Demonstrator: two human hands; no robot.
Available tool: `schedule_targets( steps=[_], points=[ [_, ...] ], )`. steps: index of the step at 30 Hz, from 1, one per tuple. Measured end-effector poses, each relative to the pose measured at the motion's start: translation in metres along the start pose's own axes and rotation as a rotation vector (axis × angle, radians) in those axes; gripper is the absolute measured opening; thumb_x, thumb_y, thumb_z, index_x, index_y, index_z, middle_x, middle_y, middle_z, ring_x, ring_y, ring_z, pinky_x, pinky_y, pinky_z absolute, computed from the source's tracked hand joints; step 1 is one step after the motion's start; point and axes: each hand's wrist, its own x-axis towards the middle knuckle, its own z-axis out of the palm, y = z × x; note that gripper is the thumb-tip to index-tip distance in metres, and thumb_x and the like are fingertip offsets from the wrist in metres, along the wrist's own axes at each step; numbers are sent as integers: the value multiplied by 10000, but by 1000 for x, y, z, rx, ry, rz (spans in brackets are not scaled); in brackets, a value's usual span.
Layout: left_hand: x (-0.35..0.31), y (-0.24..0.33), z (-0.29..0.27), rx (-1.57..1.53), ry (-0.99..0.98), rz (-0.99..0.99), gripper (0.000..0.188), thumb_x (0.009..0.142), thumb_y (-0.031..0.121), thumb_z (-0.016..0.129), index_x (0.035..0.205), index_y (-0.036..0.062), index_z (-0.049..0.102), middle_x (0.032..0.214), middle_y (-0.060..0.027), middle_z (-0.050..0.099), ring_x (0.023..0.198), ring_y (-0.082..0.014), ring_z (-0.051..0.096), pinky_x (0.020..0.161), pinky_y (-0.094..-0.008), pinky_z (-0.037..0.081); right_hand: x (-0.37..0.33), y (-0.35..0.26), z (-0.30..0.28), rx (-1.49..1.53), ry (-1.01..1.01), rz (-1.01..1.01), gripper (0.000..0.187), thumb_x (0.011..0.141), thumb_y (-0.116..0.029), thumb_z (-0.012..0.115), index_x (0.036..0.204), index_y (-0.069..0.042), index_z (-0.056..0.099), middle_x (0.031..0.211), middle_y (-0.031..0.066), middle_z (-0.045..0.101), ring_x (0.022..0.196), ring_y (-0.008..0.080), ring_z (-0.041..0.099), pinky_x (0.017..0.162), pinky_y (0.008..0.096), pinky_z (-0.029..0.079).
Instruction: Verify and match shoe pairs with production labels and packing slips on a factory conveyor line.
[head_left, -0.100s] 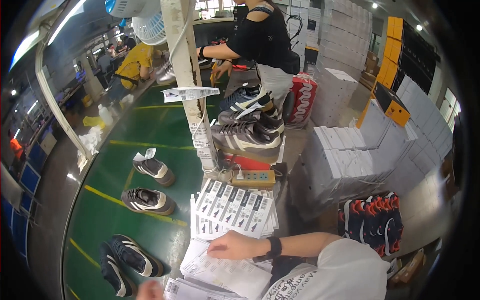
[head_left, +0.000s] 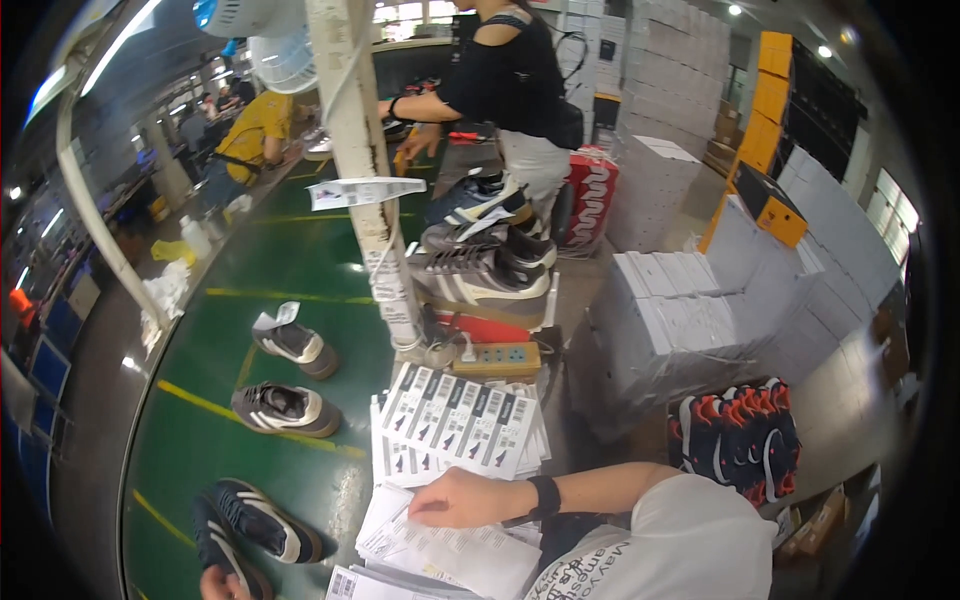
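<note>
At the lower left, my left hand [head_left: 222, 584] has its fingers closed at the opening of a dark sneaker [head_left: 213, 535] with pale stripes. The frame's edge cuts off part of that hand. Its mate, another dark sneaker [head_left: 268, 522], lies right alongside on the green belt [head_left: 190, 345]. My right hand [head_left: 460, 498], with a black band at the wrist, rests on loose white paper sheets [head_left: 480, 560]. Its fingers curl down onto the paper, their tips partly hidden. Just beyond are printed label sheets [head_left: 462, 418] with barcodes and small shoe pictures.
Farther up the belt are a grey sneaker [head_left: 286, 408] and one with a paper tag [head_left: 297, 345]. A white post [head_left: 372, 230] rises beside a power strip [head_left: 495, 358] and stacked sneakers [head_left: 480, 280]. A co-worker [head_left: 510, 80] stands behind. White boxes [head_left: 670, 310] fill the right.
My left hand has moved left from beside the dark sneakers onto the outer one. My right hand stays on the papers. The whole view has shifted slightly.
</note>
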Motion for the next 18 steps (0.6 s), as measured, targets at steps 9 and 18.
schedule_targets(
  steps=[9, 18],
  points=[
    [109, -159, 50, -414, -375, 23, 426, 800, 141, 787, 1142, -26, 595, 1012, -90, 669, 882, -191, 657, 773, -313, 537, -4, -7, 7, -274, 59, -278, 143, 879, -137, 686, 965, -28, 722, 880, 120, 716, 776, 279, 683, 705, 341, 557],
    [96, -143, 61, -595, -398, -121, 943, 670, -4, 796, 1503, 13, 355, 1321, -87, 570, 1170, -191, 553, 1059, -298, 381, 35, -23, 27, -410, -121, -435, 91, 818, -78, 728, 898, -36, 725, 793, 81, 710, 608, 211, 673, 541, 300, 544]
  ],
)
